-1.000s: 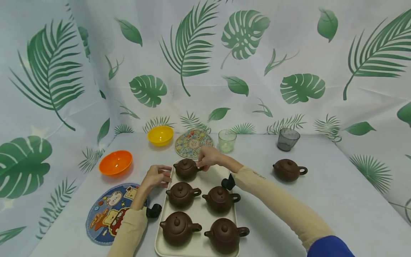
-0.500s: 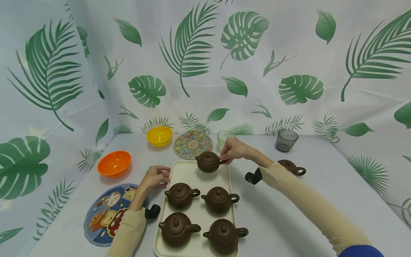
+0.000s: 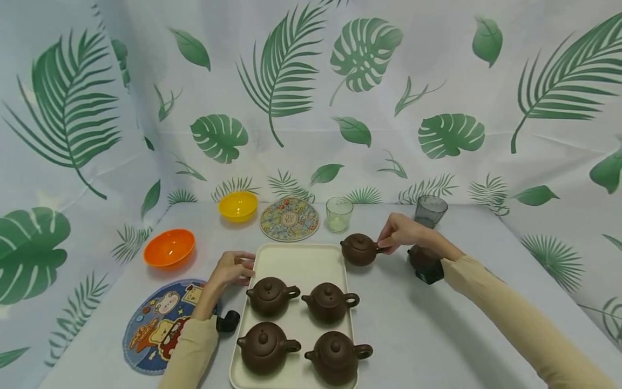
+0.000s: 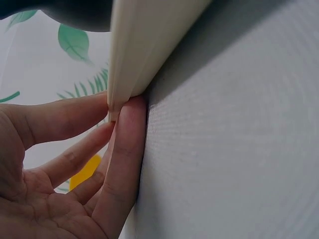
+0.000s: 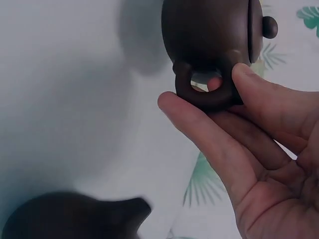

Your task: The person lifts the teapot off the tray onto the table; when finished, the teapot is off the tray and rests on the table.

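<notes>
At the far right corner of the cream tray point(image 3: 296, 260), a brown teapot point(image 3: 358, 250) is held upright.
The right hand point(image 3: 400, 231) pinches its handle between thumb and fingers; the left hand point(image 3: 233, 268) pinches the tray's left edge, one finger tucked beneath; four more teapots point(image 3: 269, 297) stand on the tray in two rows; another teapot point(image 3: 421, 258), partly hidden, sits on the table point(image 3: 393, 346) to the right; a green glass point(image 3: 338, 214) stands near a round mat point(image 3: 290, 219).
</notes>
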Demonstrator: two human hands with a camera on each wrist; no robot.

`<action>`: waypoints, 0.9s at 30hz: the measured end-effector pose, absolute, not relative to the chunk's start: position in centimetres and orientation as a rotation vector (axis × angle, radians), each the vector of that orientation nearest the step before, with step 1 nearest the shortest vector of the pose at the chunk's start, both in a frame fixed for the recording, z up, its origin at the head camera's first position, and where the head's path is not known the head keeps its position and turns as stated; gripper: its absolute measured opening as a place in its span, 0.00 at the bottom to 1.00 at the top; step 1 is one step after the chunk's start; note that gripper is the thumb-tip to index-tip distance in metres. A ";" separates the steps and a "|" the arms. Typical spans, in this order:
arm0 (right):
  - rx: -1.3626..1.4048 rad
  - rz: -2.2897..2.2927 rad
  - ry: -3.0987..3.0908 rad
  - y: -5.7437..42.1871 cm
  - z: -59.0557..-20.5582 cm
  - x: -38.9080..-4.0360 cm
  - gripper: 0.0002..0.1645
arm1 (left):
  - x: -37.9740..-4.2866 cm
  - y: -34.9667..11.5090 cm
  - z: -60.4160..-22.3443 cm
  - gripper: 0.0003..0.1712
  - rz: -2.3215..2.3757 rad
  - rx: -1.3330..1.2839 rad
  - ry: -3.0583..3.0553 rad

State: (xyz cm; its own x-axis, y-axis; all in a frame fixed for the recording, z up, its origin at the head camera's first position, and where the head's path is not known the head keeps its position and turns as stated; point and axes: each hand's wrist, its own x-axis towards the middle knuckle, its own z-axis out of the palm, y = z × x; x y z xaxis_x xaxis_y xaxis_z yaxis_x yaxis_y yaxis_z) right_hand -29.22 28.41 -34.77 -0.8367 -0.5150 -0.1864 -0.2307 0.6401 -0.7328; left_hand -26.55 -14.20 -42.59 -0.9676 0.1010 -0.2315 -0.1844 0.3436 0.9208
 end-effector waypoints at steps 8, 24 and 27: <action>-0.575 -1.047 2.471 29.7 -35.7 -29.0 0.09 | -26.4 -14.3 -42.6 0.27 1.680 -0.061 2.352; -0.569 -1.017 2.469 30.1 -36.4 -28.7 0.09 | -26.3 -14.1 -42.5 0.27 1.663 -0.072 2.365; -0.561 -0.997 2.503 30.1 -36.5 -28.8 0.09 | -26.4 -14.2 -42.5 0.27 1.663 -0.072 2.361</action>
State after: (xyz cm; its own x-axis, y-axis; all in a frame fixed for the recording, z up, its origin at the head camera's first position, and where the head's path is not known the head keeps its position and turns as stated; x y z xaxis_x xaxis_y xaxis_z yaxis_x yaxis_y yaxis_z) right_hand -28.77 30.10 -36.51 -0.8451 -0.4946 -0.2028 -0.2196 0.6671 -0.7119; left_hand -26.36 -14.16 -42.51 -0.9670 0.1040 -0.2328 -0.1842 0.3462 0.9199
